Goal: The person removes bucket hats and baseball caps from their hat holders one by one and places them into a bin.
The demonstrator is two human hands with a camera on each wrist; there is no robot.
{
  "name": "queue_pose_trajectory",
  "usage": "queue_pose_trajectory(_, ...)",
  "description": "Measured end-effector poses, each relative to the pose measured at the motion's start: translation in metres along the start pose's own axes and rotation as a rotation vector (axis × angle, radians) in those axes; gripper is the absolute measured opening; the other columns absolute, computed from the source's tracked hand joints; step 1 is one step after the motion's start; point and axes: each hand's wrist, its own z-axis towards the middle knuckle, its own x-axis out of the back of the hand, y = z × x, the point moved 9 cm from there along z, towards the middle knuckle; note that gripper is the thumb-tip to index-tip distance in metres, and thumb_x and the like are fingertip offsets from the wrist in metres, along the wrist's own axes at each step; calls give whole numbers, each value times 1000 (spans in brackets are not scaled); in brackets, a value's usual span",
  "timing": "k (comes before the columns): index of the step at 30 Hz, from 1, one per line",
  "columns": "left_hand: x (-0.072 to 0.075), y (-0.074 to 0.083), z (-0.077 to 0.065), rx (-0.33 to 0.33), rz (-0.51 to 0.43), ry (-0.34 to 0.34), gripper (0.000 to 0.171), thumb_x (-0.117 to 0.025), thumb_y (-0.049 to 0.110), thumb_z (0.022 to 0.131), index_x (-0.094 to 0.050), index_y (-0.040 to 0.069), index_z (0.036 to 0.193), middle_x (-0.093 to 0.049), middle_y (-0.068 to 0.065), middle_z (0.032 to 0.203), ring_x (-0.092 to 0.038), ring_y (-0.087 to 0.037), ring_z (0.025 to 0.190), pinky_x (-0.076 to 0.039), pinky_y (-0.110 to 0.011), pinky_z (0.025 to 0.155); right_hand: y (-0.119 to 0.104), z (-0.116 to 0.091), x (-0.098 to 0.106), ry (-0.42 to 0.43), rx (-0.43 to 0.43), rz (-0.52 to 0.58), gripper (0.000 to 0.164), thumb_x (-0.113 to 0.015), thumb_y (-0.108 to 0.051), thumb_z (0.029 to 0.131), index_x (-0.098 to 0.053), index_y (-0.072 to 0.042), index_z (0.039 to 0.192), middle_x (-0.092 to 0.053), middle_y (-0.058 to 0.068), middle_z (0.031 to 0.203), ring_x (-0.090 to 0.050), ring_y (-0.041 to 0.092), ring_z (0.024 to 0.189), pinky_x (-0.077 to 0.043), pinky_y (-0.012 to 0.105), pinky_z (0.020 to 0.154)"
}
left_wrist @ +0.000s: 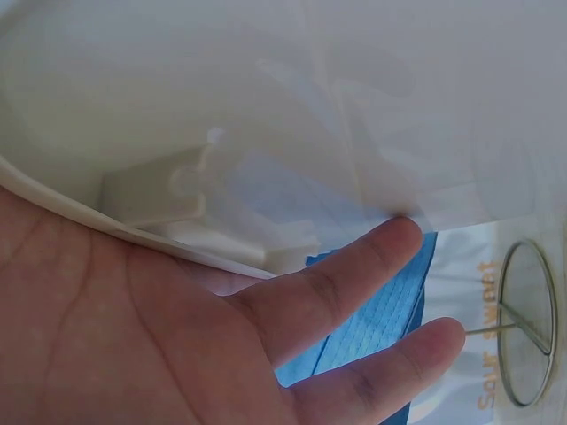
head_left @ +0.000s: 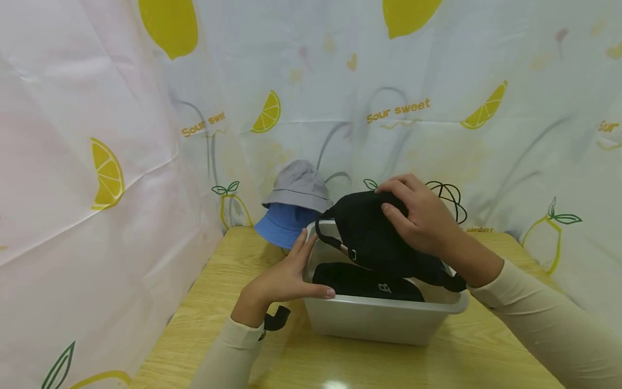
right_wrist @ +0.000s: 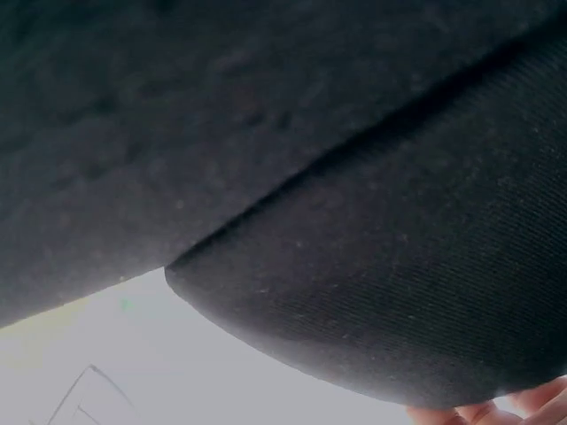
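Observation:
A black cap with a buckled back strap is tilted above the pale plastic bin. The right hand grips its crown from above, and in the right wrist view black cloth fills most of the picture. Inside the bin lies another black cap with a light letter on its front. At the bin's left end rests the left hand, its thumb along the front rim. In the left wrist view, straight fingers lie against the bin's outer wall.
Behind the bin's left end, a grey bucket hat sits above a blue bucket hat. A black wire stand rises behind the right hand. All stand on a wooden table, with a lemon-print curtain behind and to the sides.

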Motion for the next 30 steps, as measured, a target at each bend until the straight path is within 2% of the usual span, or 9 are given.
queue_pose_trajectory(7,0,0,1,-10,-17,-1,135,-81,74,70,10,39,164,22,6,173,1,-23,161,-26,-56,124,0,-6,-14,-57,11,4,25,-64,-18,100,-68,-18,125,-61,6,128,-59,26,116,-49,53,98)
queue_pose_trajectory(11,1,0,1,-18,-19,7,137,-81,74,71,8,33,166,21,4,173,4,-21,161,-25,-56,125,2,-8,-24,-97,3,-5,24,-65,-20,100,-68,-19,124,-61,5,128,-59,25,115,-50,53,98)
queue_pose_trajectory(14,1,-1,2,-12,-16,8,138,-81,74,71,6,30,167,20,5,173,4,-20,161,-25,-55,125,3,-11,-33,-131,-3,-12,24,-65,-22,100,-68,-20,124,-60,6,129,-59,25,116,-51,53,99)
queue_pose_trajectory(19,-1,-4,2,3,-11,-1,138,-81,75,71,6,29,167,20,5,173,2,-19,161,-26,-54,125,3,-15,-43,-183,2,-5,23,-65,-23,101,-68,-21,124,-59,6,132,-59,26,119,-50,52,100)
queue_pose_trajectory(30,0,-3,2,-7,-17,0,138,-80,75,72,9,30,167,21,7,173,3,-18,160,-26,-54,125,10,-21,-58,-254,-16,3,23,-67,-23,100,-70,-23,123,-58,4,127,-57,25,115,-50,51,97)
